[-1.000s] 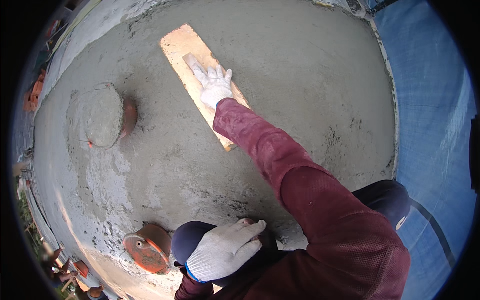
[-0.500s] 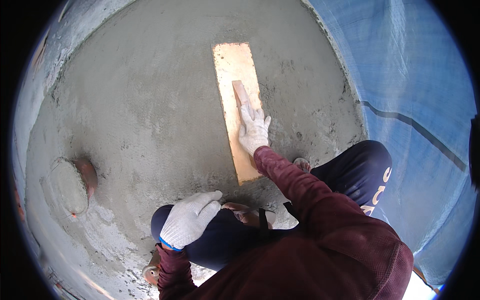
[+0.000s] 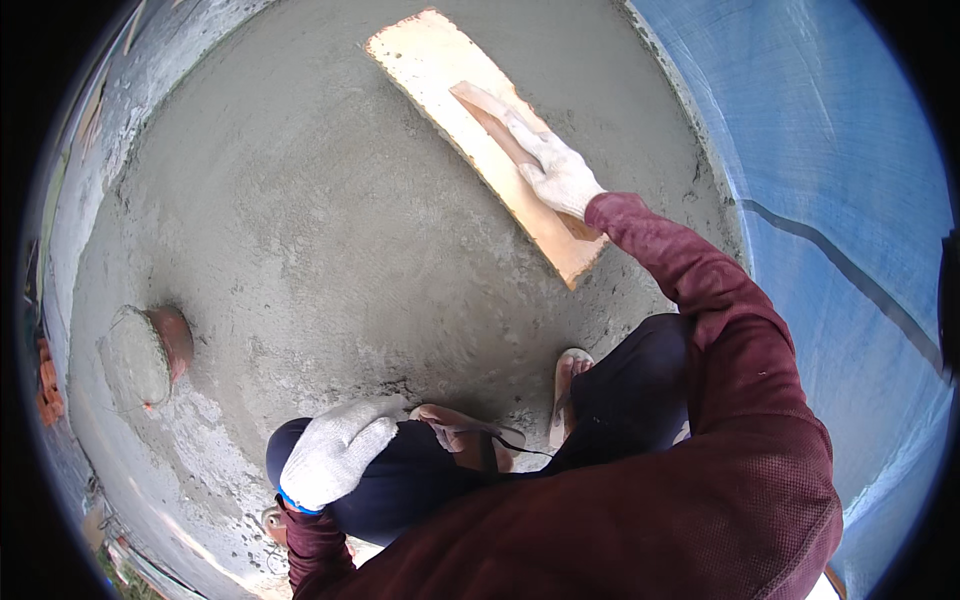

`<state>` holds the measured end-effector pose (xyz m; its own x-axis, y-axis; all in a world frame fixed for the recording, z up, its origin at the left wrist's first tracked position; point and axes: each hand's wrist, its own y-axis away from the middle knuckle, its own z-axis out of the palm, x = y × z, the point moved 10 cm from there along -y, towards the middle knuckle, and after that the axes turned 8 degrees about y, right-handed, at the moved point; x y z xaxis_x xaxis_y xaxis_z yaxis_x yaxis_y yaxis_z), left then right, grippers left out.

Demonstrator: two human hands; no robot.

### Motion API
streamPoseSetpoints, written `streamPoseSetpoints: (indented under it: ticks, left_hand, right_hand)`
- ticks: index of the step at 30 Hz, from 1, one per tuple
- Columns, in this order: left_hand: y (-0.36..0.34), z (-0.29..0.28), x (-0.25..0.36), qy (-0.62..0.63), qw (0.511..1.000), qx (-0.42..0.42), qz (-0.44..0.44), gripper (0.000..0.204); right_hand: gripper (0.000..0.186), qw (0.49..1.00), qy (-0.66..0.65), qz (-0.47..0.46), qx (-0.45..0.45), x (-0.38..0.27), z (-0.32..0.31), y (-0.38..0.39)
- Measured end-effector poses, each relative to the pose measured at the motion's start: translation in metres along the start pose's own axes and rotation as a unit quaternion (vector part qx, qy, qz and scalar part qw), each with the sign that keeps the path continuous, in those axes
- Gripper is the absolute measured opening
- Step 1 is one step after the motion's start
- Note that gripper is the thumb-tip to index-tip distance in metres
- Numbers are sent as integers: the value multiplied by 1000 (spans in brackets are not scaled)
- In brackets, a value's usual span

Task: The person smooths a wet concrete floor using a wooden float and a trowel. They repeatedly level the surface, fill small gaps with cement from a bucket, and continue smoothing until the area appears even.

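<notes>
My right hand (image 3: 560,178), in a white knit glove, grips the handle of a long wooden float (image 3: 445,75). The float lies slanted on wet grey cement (image 3: 270,210), its far end pointing up and left. In a matching white glove, my left hand (image 3: 338,456) lies over my left knee with the fingers stretched out and nothing held. My feet in sandals (image 3: 562,400) are on the cement below the float.
At the left a reddish round container or pipe (image 3: 173,340) with a cement-covered top stands in the cement. A blue sheet (image 3: 830,130) with a dark band borders the right side. Reddish bricks (image 3: 48,385) show at the far left edge.
My right hand has pushed the float farther away and turned it, so its far end swings left and its near end right. My left hand stays on the knee, slightly lower and left in view.
</notes>
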<state>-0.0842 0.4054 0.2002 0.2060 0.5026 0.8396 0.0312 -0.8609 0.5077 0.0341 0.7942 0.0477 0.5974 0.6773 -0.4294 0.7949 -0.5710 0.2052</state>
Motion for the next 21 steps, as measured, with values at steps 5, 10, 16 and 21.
streamPoseSetpoints:
  ticks: [5, 10, 16, 21]
  left_hand:
    - [42, -3, -15, 154, 960, 150, -180, 37]
    - [52, 17, -8, 71, 961, 155, -217, 40]
    - [50, 20, 10, 105, 941, 206, -245, 40]
    - [56, 20, 20, 30, 940, 227, -252, 39]
  right_hand:
    - [70, 989, 146, 13, -24, 43, 60, 94]
    - [67, 961, 264, -39, 72, 41, 32, -71]
    - [66, 986, 159, -40, 44, 38, 17, -135]
    - [69, 968, 144, -83, -187, 51, 112, 97]
